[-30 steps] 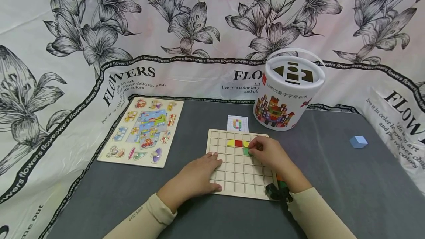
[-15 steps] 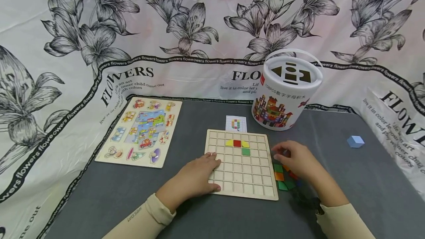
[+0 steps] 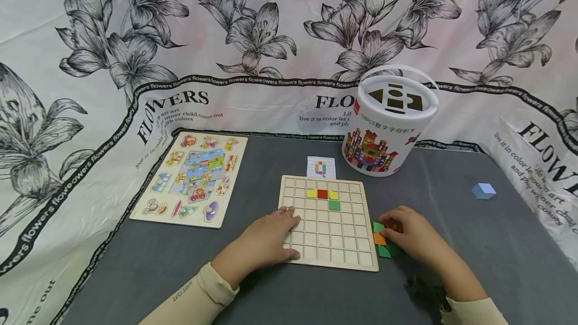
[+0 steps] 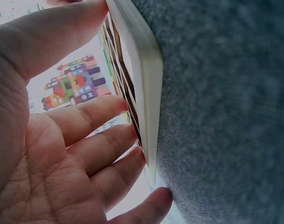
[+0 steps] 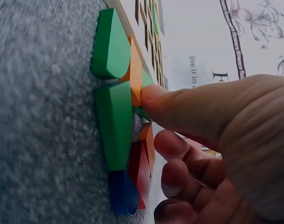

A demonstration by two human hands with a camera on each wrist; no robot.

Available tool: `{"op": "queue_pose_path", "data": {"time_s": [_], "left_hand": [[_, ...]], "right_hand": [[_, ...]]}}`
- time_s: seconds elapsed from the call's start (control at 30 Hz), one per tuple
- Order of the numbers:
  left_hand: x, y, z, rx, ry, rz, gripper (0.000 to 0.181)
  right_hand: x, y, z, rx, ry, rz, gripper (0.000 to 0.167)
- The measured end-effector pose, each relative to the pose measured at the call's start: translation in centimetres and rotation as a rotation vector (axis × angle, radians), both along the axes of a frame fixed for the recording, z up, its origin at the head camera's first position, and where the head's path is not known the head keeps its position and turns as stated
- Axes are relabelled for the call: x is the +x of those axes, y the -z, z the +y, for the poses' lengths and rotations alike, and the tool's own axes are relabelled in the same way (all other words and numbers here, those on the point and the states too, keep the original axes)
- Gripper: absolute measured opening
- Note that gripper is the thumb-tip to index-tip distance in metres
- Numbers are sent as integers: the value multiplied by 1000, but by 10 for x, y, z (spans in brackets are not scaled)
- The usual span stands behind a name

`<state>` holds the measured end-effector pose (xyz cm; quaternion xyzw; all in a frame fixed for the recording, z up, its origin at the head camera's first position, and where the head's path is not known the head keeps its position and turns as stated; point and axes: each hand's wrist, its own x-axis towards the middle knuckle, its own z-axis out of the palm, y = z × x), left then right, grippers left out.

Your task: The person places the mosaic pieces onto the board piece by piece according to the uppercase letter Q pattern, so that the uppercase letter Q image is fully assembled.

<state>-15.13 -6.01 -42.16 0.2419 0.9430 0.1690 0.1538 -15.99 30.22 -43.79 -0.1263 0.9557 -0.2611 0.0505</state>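
Note:
A wooden grid board (image 3: 322, 234) lies in the middle, with a red piece (image 3: 322, 194) between two yellow ones in an upper row and a green square (image 3: 334, 205) below the right yellow one. My left hand (image 3: 262, 239) rests on the board's left edge, fingers spread. Loose green, orange, red and blue pieces lie beside the right edge. Over them is my right hand (image 3: 420, 237); in the right wrist view its thumb touches near an orange piece (image 5: 136, 72), the other fingers bent, and whether anything is pinched is unclear.
A small pattern card (image 3: 321, 167) lies behind the board. The white bucket (image 3: 388, 124) stands at the back right, a blue block (image 3: 484, 191) lies far right, and a picture puzzle board (image 3: 149, 194) is at the left.
My right hand has left the green square on the board and moved right and down to the loose pieces. My left hand has stayed on the board's edge.

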Motion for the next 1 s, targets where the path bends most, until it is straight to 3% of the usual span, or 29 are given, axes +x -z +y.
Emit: {"op": "queue_pose_path", "data": {"time_s": [0.33,0.47,0.6,0.73,1.0], "left_hand": [[-1,6,0,-17,1,7,81],[-1,4,1,-18,-1,4,82],[-1,5,2,-21,-3,0,81],[-2,8,3,-26,6,2,81],[-4,9,1,-42,5,19,82]], "right_hand": [[2,-10,-11,-14,66,-43,12],[-4,-18,-26,-37,92,9,10],[-17,-14,-52,-96,48,15,7],[-29,-6,-74,-134,-4,-37,4],[-39,-4,-90,-137,-29,-49,4]]}}
